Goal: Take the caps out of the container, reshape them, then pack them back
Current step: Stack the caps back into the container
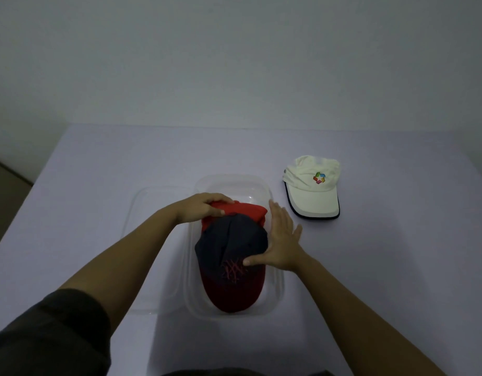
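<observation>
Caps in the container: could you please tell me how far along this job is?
Done: white cap out on the table. In hand: left hand grips the red cap, right hand rests on the dark cap, both in the container. Left: those two; unpacking or repacking, unclear.

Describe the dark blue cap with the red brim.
The creased dark blue fabric cap has a red brim and a red stitched emblem on its front. It lies in the clear plastic container, brim towards the person, partly over a red cap. The right hand rests open against its right side, thumb by the emblem; the left hand grips the red cap behind.
</observation>
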### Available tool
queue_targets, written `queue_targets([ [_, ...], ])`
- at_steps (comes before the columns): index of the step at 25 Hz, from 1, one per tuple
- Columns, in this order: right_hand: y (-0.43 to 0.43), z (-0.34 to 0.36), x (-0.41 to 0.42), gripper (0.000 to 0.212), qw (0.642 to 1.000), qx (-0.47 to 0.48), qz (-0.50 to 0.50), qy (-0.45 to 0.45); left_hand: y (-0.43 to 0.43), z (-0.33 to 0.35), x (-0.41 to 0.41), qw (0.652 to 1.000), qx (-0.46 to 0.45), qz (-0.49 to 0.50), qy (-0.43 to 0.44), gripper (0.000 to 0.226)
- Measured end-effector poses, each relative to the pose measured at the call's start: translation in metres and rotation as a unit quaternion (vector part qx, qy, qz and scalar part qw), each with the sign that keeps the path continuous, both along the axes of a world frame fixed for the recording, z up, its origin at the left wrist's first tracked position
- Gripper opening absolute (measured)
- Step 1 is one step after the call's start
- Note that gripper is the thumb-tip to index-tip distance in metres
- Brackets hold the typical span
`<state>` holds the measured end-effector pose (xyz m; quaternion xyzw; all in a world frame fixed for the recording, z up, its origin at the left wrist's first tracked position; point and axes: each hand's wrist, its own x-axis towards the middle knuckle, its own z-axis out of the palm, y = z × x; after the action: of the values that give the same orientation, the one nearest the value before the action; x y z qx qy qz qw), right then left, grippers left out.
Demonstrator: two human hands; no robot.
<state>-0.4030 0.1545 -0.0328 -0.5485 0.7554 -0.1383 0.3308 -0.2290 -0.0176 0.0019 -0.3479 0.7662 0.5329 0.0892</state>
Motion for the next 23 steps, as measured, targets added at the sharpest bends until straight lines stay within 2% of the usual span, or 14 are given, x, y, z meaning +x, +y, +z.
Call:
queue_targets([
  [3, -0.008, 0.003, -0.010, 0.152, 0.999, 0.018, -0.025, -0.022, 0.000, -0.001, 0.006, 1.000, -0.013, 0.012, -0.022, 0.053],
  [6, -0.012, -0.001, -0.018, 0.149, 1.000, 0.017, -0.026, -0.002, 0.010, -0.005, 0.010, 0.998, -0.015, 0.053, -0.026, 0.075],
  [8, -0.015, -0.006, -0.019, 0.141, 0.999, 0.034, 0.011, 0.035, 0.018, -0.005, 0.007, 0.993, 0.025, 0.112, 0.025, 0.069],
  [10, -0.018, -0.008, -0.019, 0.134, 0.998, 0.042, 0.027, 0.045, 0.021, -0.006, 0.002, 0.986, 0.044, 0.150, 0.058, 0.053],
  [14, -0.023, -0.005, -0.019, 0.113, 0.999, 0.034, 0.018, 0.025, 0.016, -0.013, 0.001, 0.992, -0.042, 0.121, 0.012, 0.030],
  [16, -0.025, -0.004, -0.021, 0.126, 0.998, 0.046, 0.033, 0.017, 0.015, -0.016, 0.003, 0.992, 0.007, 0.118, 0.045, 0.022],
  [18, -0.027, -0.005, -0.021, 0.133, 0.997, 0.061, 0.052, 0.021, 0.017, -0.013, 0.004, 0.989, 0.055, 0.111, 0.075, 0.026],
  [20, -0.029, -0.004, -0.020, 0.117, 0.998, 0.024, 0.048, 0.025, 0.016, -0.012, 0.004, 0.992, 0.049, 0.096, 0.063, 0.032],
  [21, -0.028, -0.004, -0.021, 0.106, 0.998, -0.008, 0.040, 0.041, 0.016, -0.013, 0.004, 0.995, 0.021, 0.082, 0.045, 0.034],
  [23, -0.024, -0.003, -0.021, 0.097, 0.994, -0.053, 0.043, 0.089, 0.017, -0.015, 0.003, 0.995, -0.071, 0.066, 0.015, 0.038],
])
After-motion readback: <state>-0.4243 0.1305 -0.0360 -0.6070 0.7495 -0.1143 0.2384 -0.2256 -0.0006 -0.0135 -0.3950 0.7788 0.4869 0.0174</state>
